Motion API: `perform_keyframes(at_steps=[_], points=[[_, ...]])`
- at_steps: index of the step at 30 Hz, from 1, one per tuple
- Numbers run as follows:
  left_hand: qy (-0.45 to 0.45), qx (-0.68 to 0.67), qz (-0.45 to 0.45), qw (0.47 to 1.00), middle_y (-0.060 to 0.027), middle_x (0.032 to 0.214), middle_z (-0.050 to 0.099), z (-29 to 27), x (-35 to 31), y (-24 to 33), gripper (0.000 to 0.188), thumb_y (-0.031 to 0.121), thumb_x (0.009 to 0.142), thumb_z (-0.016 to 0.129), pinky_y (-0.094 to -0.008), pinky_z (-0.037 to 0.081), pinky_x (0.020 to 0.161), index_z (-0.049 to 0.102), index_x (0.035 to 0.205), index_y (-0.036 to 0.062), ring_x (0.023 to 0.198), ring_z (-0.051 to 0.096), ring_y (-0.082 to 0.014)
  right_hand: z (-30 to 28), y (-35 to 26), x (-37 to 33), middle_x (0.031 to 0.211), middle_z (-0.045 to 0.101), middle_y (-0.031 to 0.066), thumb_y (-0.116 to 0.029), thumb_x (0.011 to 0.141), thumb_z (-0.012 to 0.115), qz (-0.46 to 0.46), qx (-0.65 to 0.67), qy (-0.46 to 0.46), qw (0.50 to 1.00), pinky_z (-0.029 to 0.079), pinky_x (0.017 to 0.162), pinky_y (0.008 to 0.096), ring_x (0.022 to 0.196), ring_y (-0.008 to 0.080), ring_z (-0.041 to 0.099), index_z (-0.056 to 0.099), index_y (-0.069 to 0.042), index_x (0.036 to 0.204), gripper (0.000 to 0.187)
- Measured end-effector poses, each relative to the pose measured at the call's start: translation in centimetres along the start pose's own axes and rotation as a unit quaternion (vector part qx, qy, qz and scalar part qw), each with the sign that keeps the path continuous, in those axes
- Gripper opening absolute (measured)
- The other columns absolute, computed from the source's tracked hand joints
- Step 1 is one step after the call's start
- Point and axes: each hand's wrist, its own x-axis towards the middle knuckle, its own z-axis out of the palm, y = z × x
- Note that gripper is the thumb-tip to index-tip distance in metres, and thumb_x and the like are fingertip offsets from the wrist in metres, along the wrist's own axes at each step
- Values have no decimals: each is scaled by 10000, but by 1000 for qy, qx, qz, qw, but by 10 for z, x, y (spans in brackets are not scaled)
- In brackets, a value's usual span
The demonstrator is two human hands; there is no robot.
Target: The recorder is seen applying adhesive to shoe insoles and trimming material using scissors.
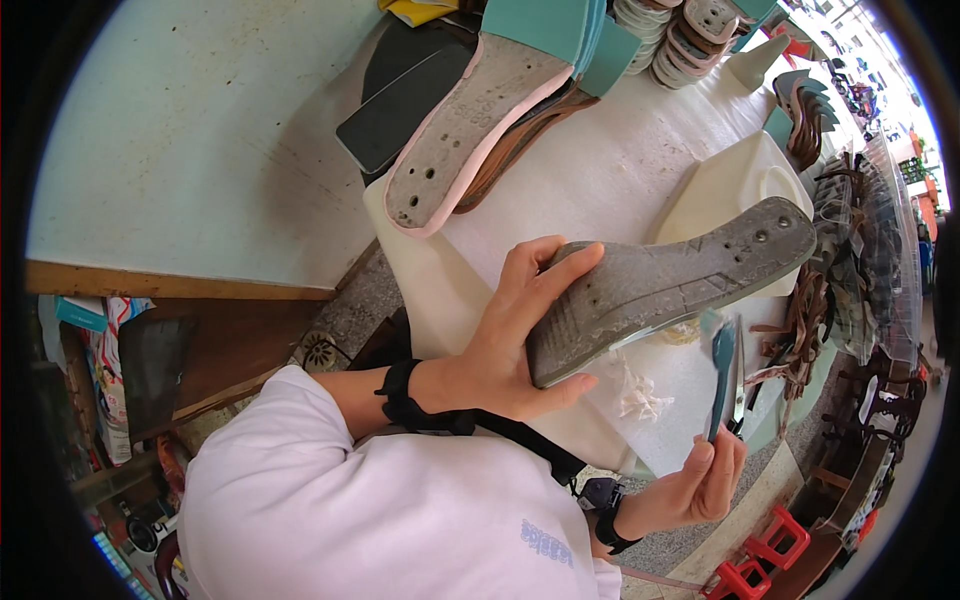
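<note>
Left hand (505, 345) grips 1 grey sole (665, 280); right hand (700, 480) pinches a brush (722, 375) touching its edge; coating looks barely begun.

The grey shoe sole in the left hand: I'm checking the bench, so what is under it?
Under the grey shoe sole lie a cream plastic jug and white paper covering the bench. The sole hides the jug's lower part and the paper there.

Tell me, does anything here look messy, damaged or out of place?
Nothing looks damaged. The left hand holds a grey shoe sole, the right hand a teal brush. A pink-edged grey sole overhangs the white table, leaning on stacked soles.
</note>
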Motion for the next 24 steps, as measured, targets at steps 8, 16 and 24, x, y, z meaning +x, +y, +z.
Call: perform_keyframes(at_steps=[8,16,24], points=[[-1,19,5,1000,-201,1203,302,0,1,1,863,170,609,734,-399,316,946,319,1348,9,1115,339,-323,1,-8,-5,749,568,148,-115,782,634,2,56,-81,995,385,555,275,667,202,528,644,71,913,227],[8,8,9,1000,-216,1206,304,1,1,1,854,160,606,734,-405,321,935,328,1337,-12,1098,355,-331,5,6,-4,782,577,158,-104,792,623,22,51,8,998,394,560,265,685,200,537,642,68,910,210],[14,-4,17,1000,-228,1214,313,3,1,-3,856,186,608,729,-410,310,939,328,1333,-27,1093,364,-324,9,8,0,764,570,125,-89,766,648,48,49,12,998,355,522,234,634,156,502,637,84,876,206]])
